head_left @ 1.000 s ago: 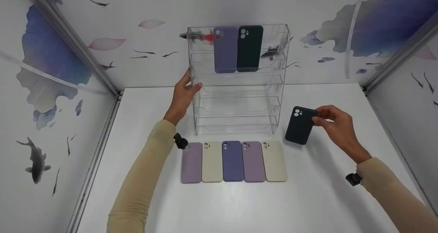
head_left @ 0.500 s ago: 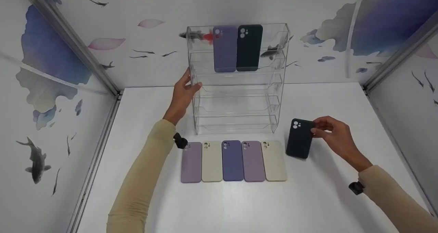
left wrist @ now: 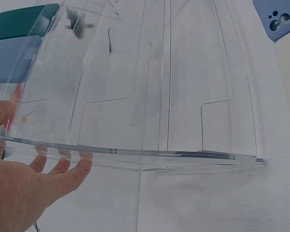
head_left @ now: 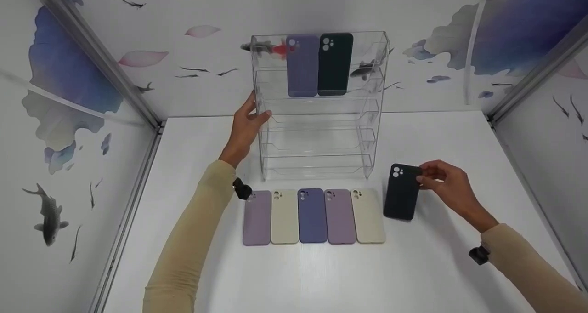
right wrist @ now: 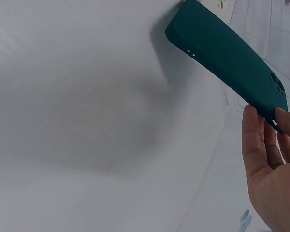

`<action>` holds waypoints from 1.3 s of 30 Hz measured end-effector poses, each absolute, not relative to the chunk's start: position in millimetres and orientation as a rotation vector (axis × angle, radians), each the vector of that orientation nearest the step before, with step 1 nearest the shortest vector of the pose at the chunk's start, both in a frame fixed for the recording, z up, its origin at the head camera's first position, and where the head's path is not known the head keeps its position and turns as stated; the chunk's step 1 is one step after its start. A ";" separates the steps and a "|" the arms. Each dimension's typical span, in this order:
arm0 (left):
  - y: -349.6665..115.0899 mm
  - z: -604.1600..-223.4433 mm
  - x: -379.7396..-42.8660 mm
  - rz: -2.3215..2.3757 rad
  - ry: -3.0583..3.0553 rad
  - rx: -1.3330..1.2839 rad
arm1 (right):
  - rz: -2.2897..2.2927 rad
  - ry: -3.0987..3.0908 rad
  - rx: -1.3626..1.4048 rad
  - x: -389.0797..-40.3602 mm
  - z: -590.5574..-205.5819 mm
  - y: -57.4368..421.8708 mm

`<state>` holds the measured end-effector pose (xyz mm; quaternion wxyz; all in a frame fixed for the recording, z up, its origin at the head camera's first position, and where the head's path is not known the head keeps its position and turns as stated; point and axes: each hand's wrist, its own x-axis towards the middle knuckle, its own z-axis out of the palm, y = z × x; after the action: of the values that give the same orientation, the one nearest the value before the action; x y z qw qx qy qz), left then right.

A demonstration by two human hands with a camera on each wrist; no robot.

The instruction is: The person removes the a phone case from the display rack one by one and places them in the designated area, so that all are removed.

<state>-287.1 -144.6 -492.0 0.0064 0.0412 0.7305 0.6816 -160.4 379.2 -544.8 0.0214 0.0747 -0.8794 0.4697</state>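
Observation:
My right hand pinches a dark green phone case by its upper right edge, thumb in front. In the right wrist view the green case slants, its camera end at the fingers and its far end close over the table. My left hand grips the left side of a clear acrylic tiered rack, thumb at the front edge and fingers on the outer side. On the rack's top tier stand a lavender-blue case and another dark green case, side by side.
Several phone cases lie in a row before the rack: a mauve case, a cream case, a violet-blue case, then another mauve and cream one. White panels with painted fish and petals enclose the white table.
My right hand has moved toward the table's front with the dark green case, which is now beside the row's right end. The left hand and rack stay put.

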 end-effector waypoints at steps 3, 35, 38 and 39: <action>-144.5 -491.8 -286.7 2.128 2.290 0.133 | 1.477 -2.728 0.236 -159.7 -547.8 379.6; -143.5 -489.5 -285.4 2.130 2.294 0.105 | 1.387 -3.001 0.163 -151.8 -585.4 367.2; -143.3 -489.8 -285.2 2.114 2.314 0.098 | 1.364 -3.020 0.158 -153.0 -587.4 366.3; -143.4 -490.0 -285.1 2.108 2.320 0.095 | 1.356 -3.024 0.158 -153.5 -588.1 366.0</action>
<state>-285.1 -143.4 -490.0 0.0025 0.0304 0.7397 0.6722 -153.5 366.0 -588.1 -0.0880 0.0474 -0.9079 0.4072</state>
